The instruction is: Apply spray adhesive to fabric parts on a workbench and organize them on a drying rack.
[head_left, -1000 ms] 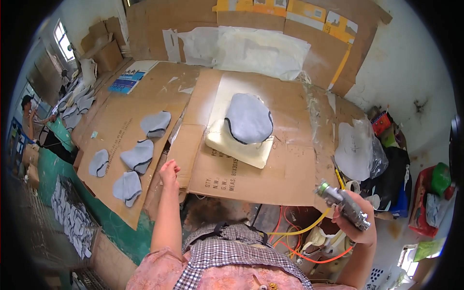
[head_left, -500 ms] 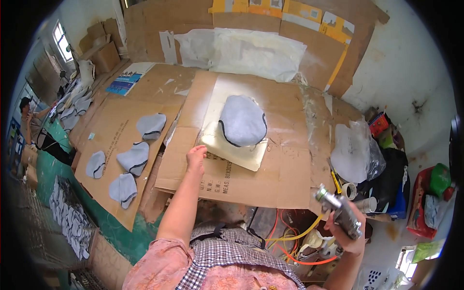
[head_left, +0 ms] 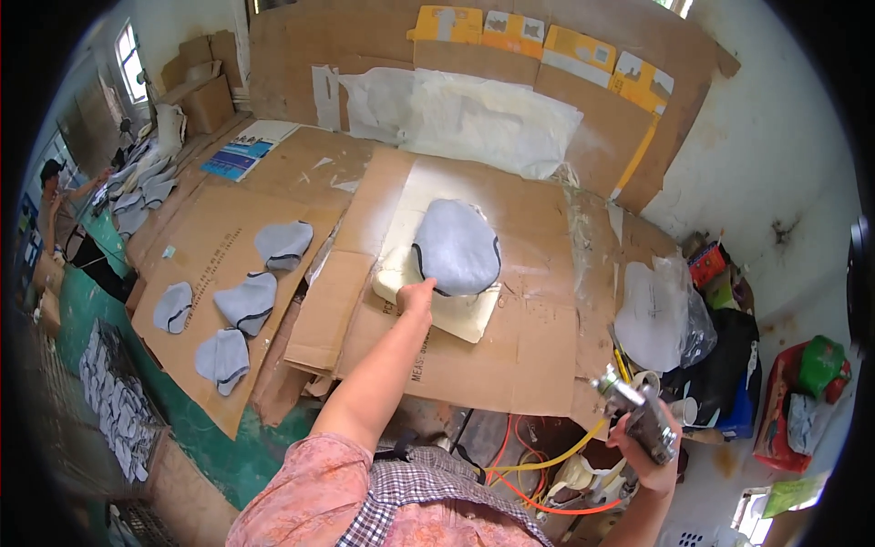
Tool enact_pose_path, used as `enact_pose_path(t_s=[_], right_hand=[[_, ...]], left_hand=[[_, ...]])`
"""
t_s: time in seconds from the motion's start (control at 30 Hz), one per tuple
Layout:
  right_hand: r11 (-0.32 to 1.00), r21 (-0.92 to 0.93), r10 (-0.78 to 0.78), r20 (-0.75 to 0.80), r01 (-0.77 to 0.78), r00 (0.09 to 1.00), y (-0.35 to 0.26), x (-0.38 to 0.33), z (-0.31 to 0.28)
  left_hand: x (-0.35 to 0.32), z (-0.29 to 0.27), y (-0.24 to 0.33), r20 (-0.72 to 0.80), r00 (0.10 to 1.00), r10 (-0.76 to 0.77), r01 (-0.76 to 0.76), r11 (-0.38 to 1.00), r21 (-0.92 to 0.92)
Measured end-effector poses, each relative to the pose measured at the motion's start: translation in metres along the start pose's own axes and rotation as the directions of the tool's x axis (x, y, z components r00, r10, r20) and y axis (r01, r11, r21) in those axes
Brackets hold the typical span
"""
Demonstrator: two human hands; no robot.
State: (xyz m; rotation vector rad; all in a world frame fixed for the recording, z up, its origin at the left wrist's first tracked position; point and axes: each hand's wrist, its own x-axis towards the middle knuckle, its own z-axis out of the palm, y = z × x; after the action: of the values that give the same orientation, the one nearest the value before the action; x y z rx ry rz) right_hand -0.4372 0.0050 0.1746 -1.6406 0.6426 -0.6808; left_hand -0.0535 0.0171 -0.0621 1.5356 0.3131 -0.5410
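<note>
A rounded grey fabric piece (head_left: pixel 458 246) with black edging lies on a pale cream sheet (head_left: pixel 469 325) in the middle of the cardboard-covered table. My left hand (head_left: pixel 416 299) reaches over the sheet, its fingers pinched at the near left edge of that piece. The sheet's left side looks curled beside my wrist. At the lower right, off the table's front edge, my right hand (head_left: pixel 649 467) grips a metal spray gun (head_left: pixel 649 428) pointing up and to the left. Part of its grip is hidden by my fingers.
Several similar grey pieces (head_left: pixel 246 304) lie on a cardboard sheet (head_left: pixel 205 251) at the left. Orange hoses (head_left: pixel 583 510) hang below the table's front edge. Tape rolls (head_left: pixel 682 412) and a plastic bag (head_left: pixel 697 333) sit at the right. Another person (head_left: pixel 59 219) stands far left.
My left hand has moved right, from the sheet's left edge to the fabric piece. My right hand still holds the spray gun, slightly lower in view. The whole view has shifted slightly.
</note>
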Motion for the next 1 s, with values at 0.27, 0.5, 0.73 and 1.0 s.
enact_pose_path(t_s=[0.27,0.5,0.73,1.0], right_hand=[[1.0,-0.013,0.018,-0.013,-0.018,1.0,0.008,0.007,0.004],[0.999,0.035,0.04,-0.027,-0.039,0.999,0.037,-0.001,0.015],[0.997,0.062,-0.055,0.069,0.051,0.996,0.054,0.014,0.047],[0.985,-0.124,-0.07,0.349,0.12,0.935,0.016,0.05,0.154]], left_hand=[[0.018,0.007,-0.005,-0.084,0.995,-0.059,0.058,0.998,-0.012],[0.017,-0.006,0.008,0.07,0.997,-0.007,0.02,0.982,-0.188],[-0.041,-0.101,0.107,0.383,0.922,-0.059,0.221,0.892,-0.394],[0.026,-0.35,0.144,-0.052,0.997,0.053,-0.074,0.662,-0.746]])
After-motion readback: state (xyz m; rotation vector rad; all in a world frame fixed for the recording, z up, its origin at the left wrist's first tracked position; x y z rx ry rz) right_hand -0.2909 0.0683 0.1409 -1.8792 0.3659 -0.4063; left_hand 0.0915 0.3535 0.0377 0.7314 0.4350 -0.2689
